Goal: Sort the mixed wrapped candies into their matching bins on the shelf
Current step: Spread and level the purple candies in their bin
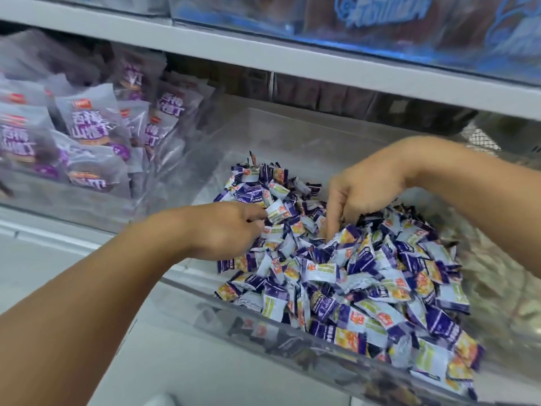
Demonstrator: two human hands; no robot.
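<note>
clear bin (187,284) nearest the camera, sitting on the white shelf (44,259); front wall transparent, pile of wrapped candies (366,276) heaped inside toward its right side. wrappers purple and white with an orange-red logo patch and yellow-green panel; print too small and blurred to read. left hand (225,230) reaches in from the left, fingers curled, pinching one white-and-green candy (278,211) at the pile's left edge. right hand (360,189) comes in from the right above the pile, fingers curled downward with tips dug into the candies; cannot tell if it holds one. both forearms bare.

second clear bin (73,206) to the left and further back holds purple-and-grey snack pouches (90,127) standing upright, each with a small red brand tag and large white chinese characters; blurred, i read roughly "山楂" on one, not certain. behind the candy bin, dark packets (336,101) along the back of the shelf, no legible text. upper shelf board (263,57) is white; above it, blue packaging (380,13) with pale blue lettering, unreadable from blur.
</note>
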